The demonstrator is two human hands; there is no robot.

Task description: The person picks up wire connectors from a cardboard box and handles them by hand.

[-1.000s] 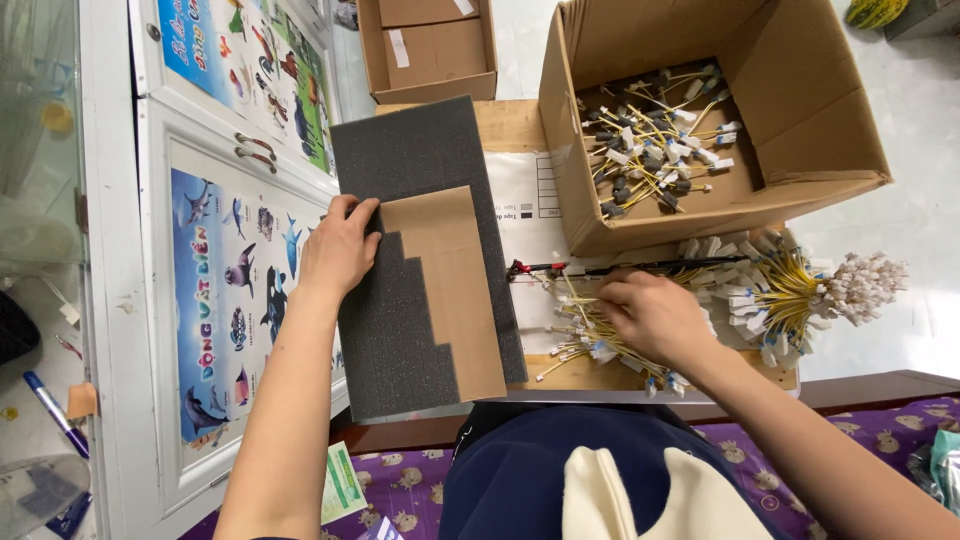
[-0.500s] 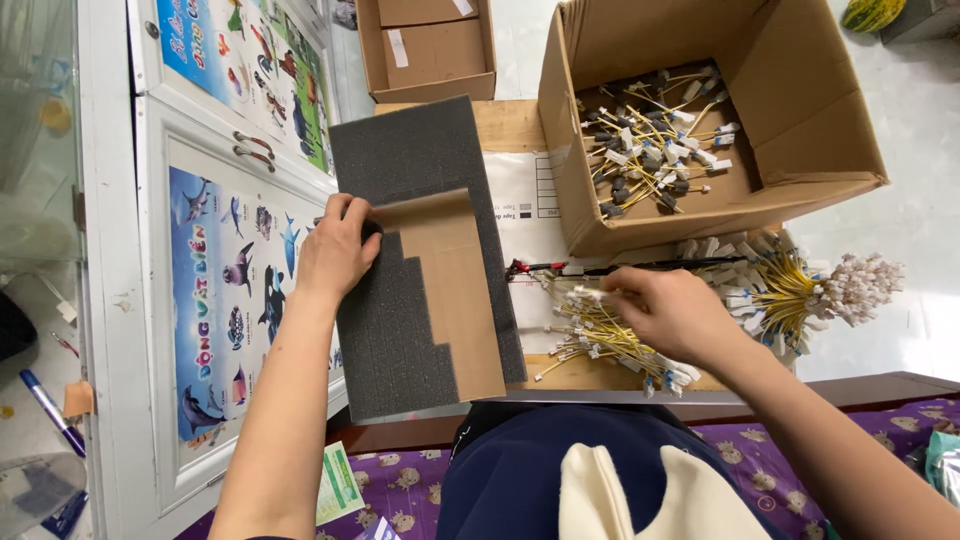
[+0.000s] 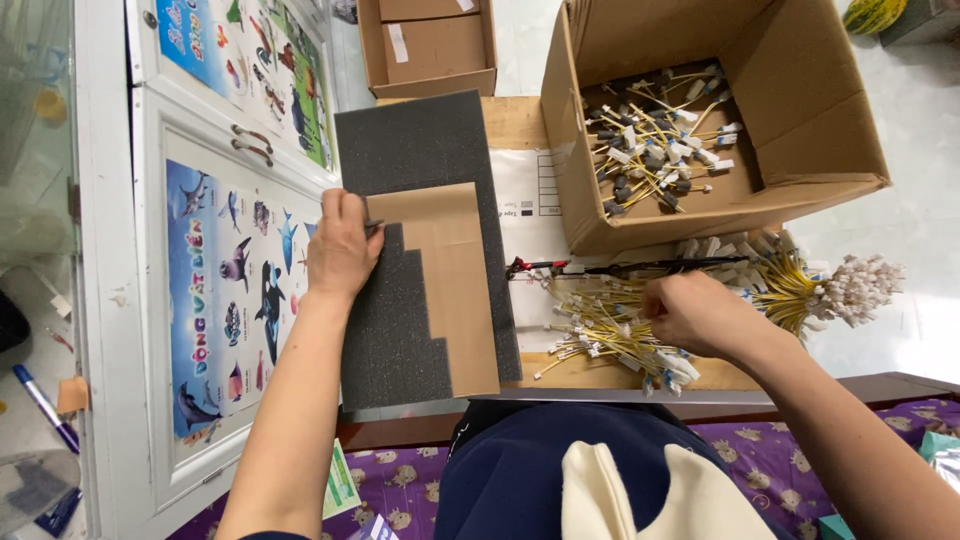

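**Foam pad and wire bundles**

Hands work on one wooden table (image 3: 520, 120). The left hand (image 3: 342, 250) rests, fingers curled, on one dark grey foam pad (image 3: 420, 170) bearing one stepped brown card piece (image 3: 455, 290). The right hand (image 3: 695, 312) closes on a heap of yellow wires (image 3: 600, 325). Two cardboard boxes stand behind: a large one (image 3: 790, 120) holding wires, a small one (image 3: 430, 45).

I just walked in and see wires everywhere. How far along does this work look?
Done, it seems: a heap of yellow wires with connectors lies in the open cardboard box. In hand: the right hand reaches into a loose wire pile on the table, while the left hand rests on the grey foam sheet by the brown card. Left: that pile and a bundle beside it.
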